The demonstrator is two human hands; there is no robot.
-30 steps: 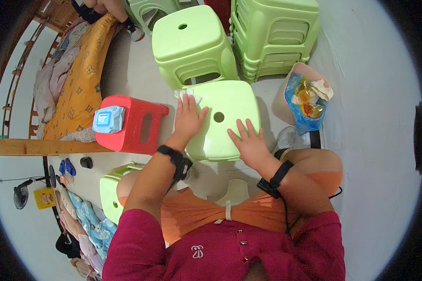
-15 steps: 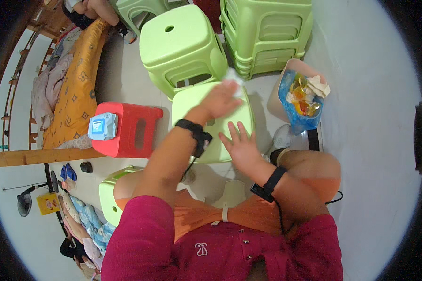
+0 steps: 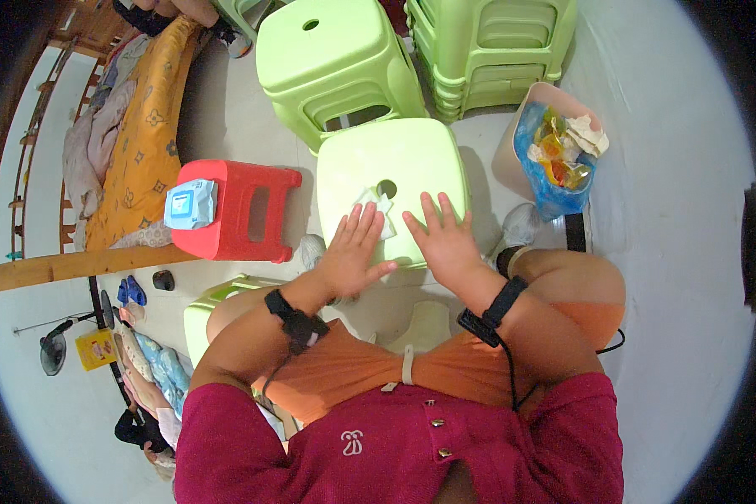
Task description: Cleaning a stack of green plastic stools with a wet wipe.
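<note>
Here comes the left hand [image 3: 357, 252], swinging back toward the body! Half a second ago it was a blur at the far right corner of the light green plastic stool [image 3: 424, 155], and a half second before that it was over at the far left; now it has dropped to the near side, fingers laid on the crumpled white wipe [image 3: 385, 204]. That wipe sits on the seat just on the near side of the round hole [image 3: 386, 186], seeming to touch its rim. No pinch here: the left fingers are stretched out flat, pressing the wipe from above rather than clutching it. The right hand [image 3: 449, 248] has hardly shifted, spread palm down at the seat's near right, grasping nothing and, I'd judge, steadying the stool. What does the change mean? The wiping looks to have crossed the far edge and come round to the near half, though whether every patch has been covered I can't tell. The stool itself stands upright between the knees, just in front of another green stool [image 3: 319, 59]. Off to the left, a blue-and-white wipes pack [image 3: 191, 204] lies on the red stool [image 3: 265, 189] (a likely source for that wipe), while the pale pink bin [image 3: 512, 147] waits, blue-lined, on the right.
</note>
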